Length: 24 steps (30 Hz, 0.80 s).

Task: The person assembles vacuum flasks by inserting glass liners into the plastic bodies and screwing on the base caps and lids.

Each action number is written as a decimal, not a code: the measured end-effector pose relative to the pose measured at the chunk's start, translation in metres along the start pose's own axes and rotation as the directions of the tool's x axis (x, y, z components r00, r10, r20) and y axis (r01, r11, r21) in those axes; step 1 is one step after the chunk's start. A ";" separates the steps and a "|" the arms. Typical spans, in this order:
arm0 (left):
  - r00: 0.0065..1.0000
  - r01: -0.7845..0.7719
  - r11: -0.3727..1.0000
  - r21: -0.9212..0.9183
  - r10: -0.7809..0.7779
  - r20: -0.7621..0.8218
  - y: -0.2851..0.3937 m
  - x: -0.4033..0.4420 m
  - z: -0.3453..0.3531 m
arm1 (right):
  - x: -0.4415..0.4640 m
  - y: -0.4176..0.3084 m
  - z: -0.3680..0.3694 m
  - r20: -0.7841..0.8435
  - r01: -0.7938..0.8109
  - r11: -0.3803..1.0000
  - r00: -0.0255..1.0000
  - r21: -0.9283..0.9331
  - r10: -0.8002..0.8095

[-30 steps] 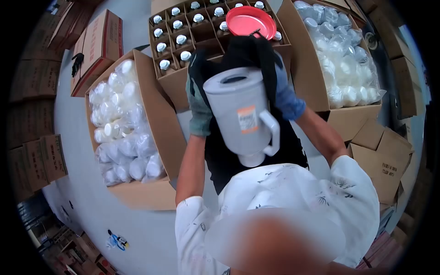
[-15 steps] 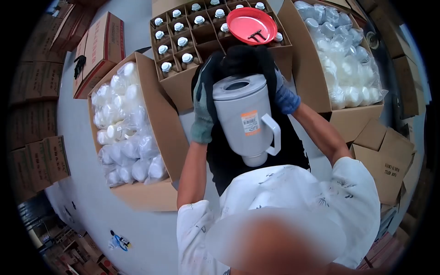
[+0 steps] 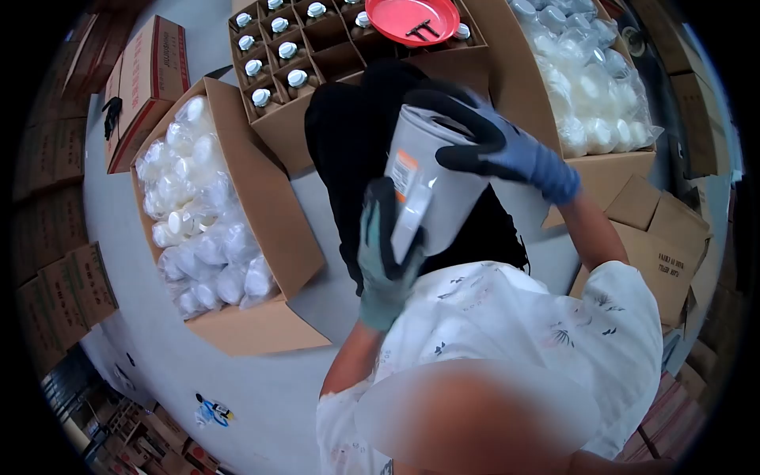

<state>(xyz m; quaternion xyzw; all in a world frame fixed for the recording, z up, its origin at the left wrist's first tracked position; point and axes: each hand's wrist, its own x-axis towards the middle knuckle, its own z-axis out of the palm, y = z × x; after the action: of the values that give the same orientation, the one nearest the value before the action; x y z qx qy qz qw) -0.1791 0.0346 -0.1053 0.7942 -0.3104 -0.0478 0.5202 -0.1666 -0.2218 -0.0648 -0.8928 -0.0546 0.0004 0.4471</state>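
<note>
Your left hand (image 3: 389, 265) closes around the handle of the grey mug (image 3: 451, 207), and your right hand (image 3: 503, 146) clasps its upper end. The mug hangs tilted over your lap (image 3: 350, 162); beyond, a red dish (image 3: 392, 17) rests on a divided carton (image 3: 291, 144) of capped bottles (image 3: 297, 78), between open boxes (image 3: 265, 202).

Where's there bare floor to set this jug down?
Bare floor shows between the left carton and your left sleeve, around a small blue item, and between that carton and the stacked boxes. Crowded: the red tray overlaps the divided carton; bagged bottles fill the right carton; your left hand and right hand hold the jug.
</note>
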 end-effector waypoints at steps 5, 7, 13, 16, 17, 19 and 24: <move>0.992 0.035 0.997 -0.073 -0.044 -0.118 -0.064 0.004 0.003 | -0.005 0.000 -0.013 0.269 0.018 0.984 0.961 0.177 -0.066; 0.904 0.397 0.739 -0.544 -0.417 0.094 -0.074 0.015 0.003 | -0.005 -0.014 -0.018 0.156 0.397 0.916 0.903 0.049 -0.400; 0.683 0.678 -0.110 -0.727 -0.273 0.678 -0.064 0.062 0.036 | -0.005 -0.075 -0.055 0.349 0.633 0.773 0.731 -0.027 -0.586; 0.825 0.564 0.469 -0.680 -0.278 0.492 -0.054 0.092 0.016 | 0.008 -0.059 -0.075 0.164 0.518 0.848 0.833 0.110 -0.529; 0.874 0.476 0.620 -0.623 -0.255 0.413 -0.048 0.100 0.003 | 0.011 -0.056 -0.077 0.108 0.489 0.854 0.853 0.178 -0.511; 0.946 0.304 0.824 -0.478 -0.201 0.254 -0.038 0.108 -0.030 | 0.020 -0.068 -0.077 0.118 0.510 0.832 0.832 0.216 -0.541; 0.951 0.237 0.630 -0.740 -0.306 0.044 -0.080 0.105 -0.058 | 0.059 -0.056 -0.023 0.224 0.606 0.795 0.778 -0.026 -0.587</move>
<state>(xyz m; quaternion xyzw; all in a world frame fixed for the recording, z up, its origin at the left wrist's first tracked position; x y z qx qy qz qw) -0.0363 0.0451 -0.1211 0.5552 -0.1189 -0.2123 0.7953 -0.1127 -0.2016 -0.0037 -0.8449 -0.3801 -0.0522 0.3727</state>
